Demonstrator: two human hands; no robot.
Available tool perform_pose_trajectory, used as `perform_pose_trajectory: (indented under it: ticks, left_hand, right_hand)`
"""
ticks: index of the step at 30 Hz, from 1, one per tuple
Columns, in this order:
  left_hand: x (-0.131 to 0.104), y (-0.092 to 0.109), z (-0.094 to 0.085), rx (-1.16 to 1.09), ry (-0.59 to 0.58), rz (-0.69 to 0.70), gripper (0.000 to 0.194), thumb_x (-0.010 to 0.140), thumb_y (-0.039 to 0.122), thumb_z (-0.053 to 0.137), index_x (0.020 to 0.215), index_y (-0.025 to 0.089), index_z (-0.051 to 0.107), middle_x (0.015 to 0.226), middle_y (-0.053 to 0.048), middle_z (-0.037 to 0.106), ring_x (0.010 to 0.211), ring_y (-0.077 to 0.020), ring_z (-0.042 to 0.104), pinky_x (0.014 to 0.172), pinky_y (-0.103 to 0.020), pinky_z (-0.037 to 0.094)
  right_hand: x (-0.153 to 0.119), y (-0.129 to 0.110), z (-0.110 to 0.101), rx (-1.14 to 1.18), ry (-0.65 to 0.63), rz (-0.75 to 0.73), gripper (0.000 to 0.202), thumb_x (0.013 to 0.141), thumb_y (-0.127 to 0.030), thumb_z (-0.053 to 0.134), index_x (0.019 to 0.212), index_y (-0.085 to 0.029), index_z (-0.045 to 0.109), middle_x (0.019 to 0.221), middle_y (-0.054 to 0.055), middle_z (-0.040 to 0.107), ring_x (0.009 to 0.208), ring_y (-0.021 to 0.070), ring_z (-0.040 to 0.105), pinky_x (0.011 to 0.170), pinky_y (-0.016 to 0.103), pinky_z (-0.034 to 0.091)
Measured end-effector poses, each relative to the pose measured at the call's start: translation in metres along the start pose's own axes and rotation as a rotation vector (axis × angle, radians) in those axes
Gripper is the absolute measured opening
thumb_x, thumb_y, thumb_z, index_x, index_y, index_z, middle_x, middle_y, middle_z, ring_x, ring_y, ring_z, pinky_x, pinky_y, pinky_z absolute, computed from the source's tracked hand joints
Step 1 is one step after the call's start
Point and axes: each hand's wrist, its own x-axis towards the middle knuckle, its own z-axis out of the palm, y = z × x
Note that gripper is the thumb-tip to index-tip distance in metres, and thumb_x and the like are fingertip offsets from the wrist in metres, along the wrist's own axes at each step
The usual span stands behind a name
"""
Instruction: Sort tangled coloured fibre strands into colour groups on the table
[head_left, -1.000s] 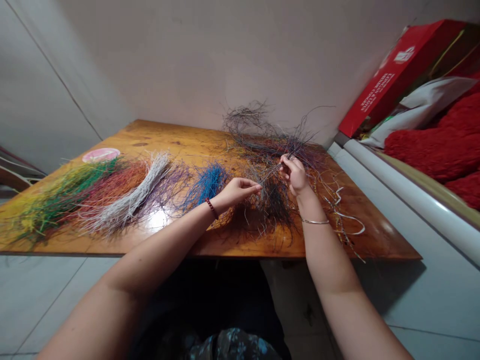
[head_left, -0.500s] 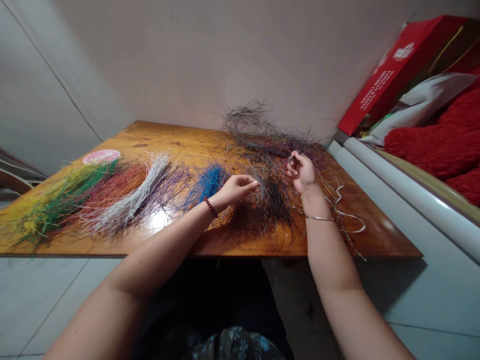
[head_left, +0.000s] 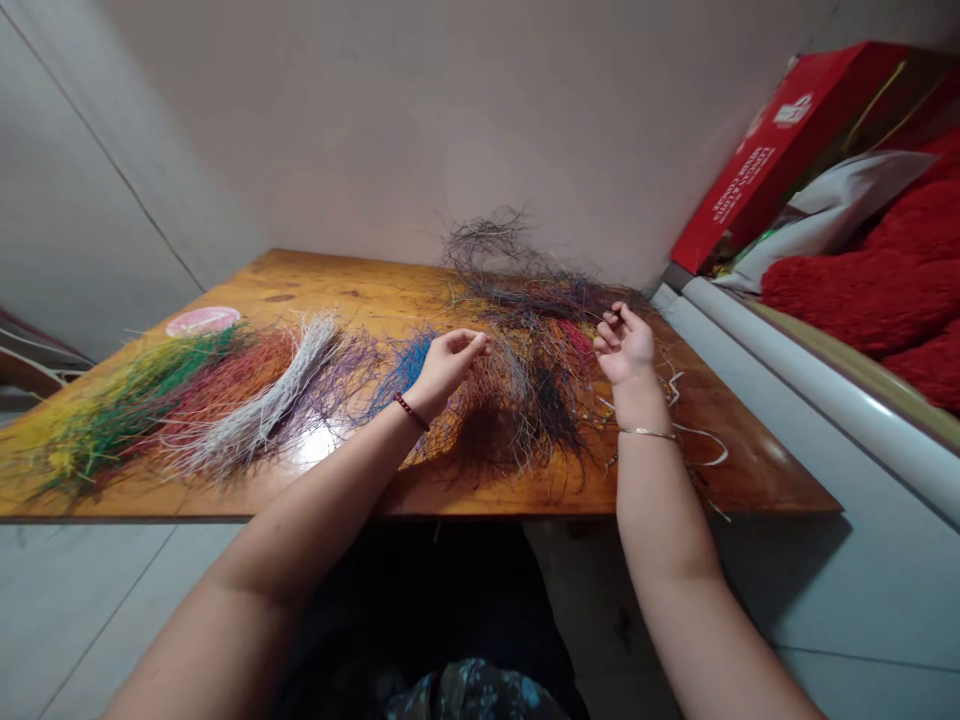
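Observation:
My left hand (head_left: 452,365), with a dark red bead bracelet, is pinched above the table beside the blue strands (head_left: 409,368); what it pinches is too small to make out. Over the right part of the table is my right hand (head_left: 627,343), with a thin bangle, its thumb and forefinger pressed together on something too fine to tell. Between the hands lie grey and black strands (head_left: 551,405). A dark tangled bundle (head_left: 510,285) lies behind, near the wall, with pinkish-red strands (head_left: 576,340) in front of it.
On the left of the wooden table (head_left: 360,492) lie yellow strands (head_left: 67,430), green strands (head_left: 172,375), orange-red strands (head_left: 240,375), a white bundle (head_left: 281,400) and a round pink item (head_left: 202,321). A red box (head_left: 772,150) and red fluffy cloth (head_left: 847,290) are at the right.
My hands have moved apart: the left one left and slightly up, the right one to the right. More of the pinkish-red strands shows between them.

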Motion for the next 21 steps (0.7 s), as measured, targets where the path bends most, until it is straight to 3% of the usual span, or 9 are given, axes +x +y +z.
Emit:
perform_pose_trajectory:
  ticks: [3, 6, 18, 21]
  left_hand:
    - [0.006, -0.002, -0.007, -0.097, 0.14, 0.011, 0.036, 0.081, 0.049, 0.071, 0.091, 0.015, 0.066, 0.091, -0.006, 0.071, 0.055, -0.0046, 0.048, 0.049, -0.016, 0.034]
    - [0.01, -0.004, -0.011, -0.127, 0.197, -0.058, 0.031, 0.083, 0.045, 0.07, 0.088, 0.015, 0.064, 0.09, -0.006, 0.071, 0.052, -0.0033, 0.046, 0.046, -0.015, 0.033]
    - [0.007, -0.015, -0.007, 0.178, 0.098, -0.194, 0.028, 0.086, 0.039, 0.066, 0.077, 0.013, 0.07, 0.085, -0.009, 0.074, 0.052, -0.0061, 0.052, 0.042, -0.016, 0.031]
    - [0.005, -0.012, -0.005, 0.188, 0.077, -0.212, 0.025, 0.088, 0.036, 0.064, 0.089, 0.012, 0.073, 0.089, -0.01, 0.075, 0.054, -0.0063, 0.055, 0.044, -0.015, 0.033]
  right_hand:
    - [0.0, -0.001, 0.0, 0.031, -0.006, 0.013, 0.012, 0.095, -0.02, 0.051, 0.083, -0.019, 0.051, 0.059, -0.008, 0.047, 0.035, 0.0027, 0.03, 0.031, 0.015, 0.021]
    - [-0.001, -0.002, 0.0, 0.051, -0.027, 0.028, 0.012, 0.095, -0.02, 0.052, 0.083, -0.02, 0.05, 0.059, -0.008, 0.047, 0.035, 0.0029, 0.03, 0.03, 0.016, 0.021]
    - [-0.001, -0.001, -0.001, 0.037, -0.06, 0.022, 0.01, 0.093, -0.021, 0.053, 0.084, -0.02, 0.05, 0.06, -0.008, 0.045, 0.036, 0.0029, 0.029, 0.03, 0.015, 0.022]
    - [-0.002, -0.001, 0.002, 0.024, -0.049, 0.031, 0.011, 0.093, -0.022, 0.053, 0.083, -0.02, 0.05, 0.06, -0.008, 0.044, 0.036, 0.0028, 0.029, 0.03, 0.015, 0.021]
